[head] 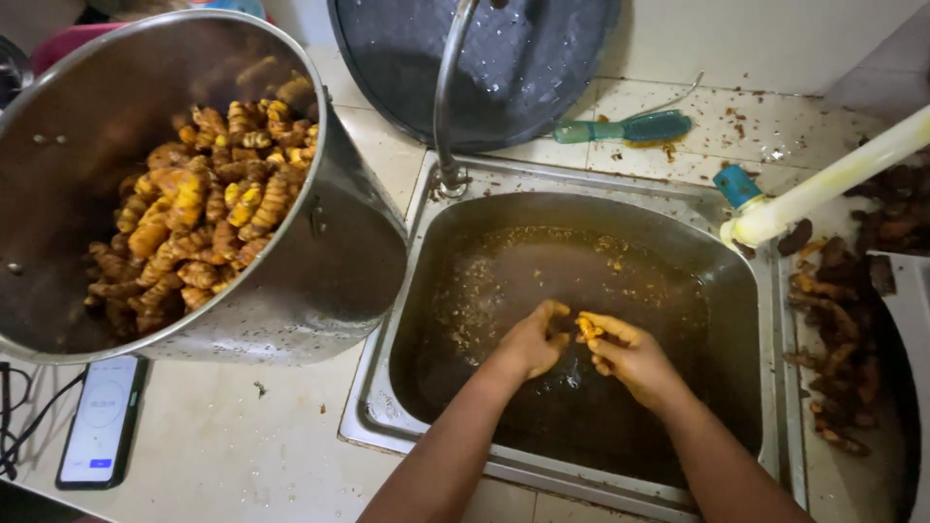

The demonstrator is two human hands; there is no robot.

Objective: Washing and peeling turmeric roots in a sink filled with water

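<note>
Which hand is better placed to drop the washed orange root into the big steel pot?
Probably the left hand: the steel pot stands on the left of the sink, on its side. However, the orange root seems pinched mainly by the right hand.

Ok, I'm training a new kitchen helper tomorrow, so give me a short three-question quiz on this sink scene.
1. True or false: both hands are over the sink.
2. Which hand holds the small orange root piece? A) left hand B) right hand
3. Fill in: the cleaned orange roots are piled in a large tilted steel ____, left of the sink.

Key:
1. True; they meet above brown murky water.
2. B; the left hand touches it only at the fingertips.
3. Pot. Darker, unwashed-looking roots lie on the counter to the right; a green brush lies behind the sink.
</note>
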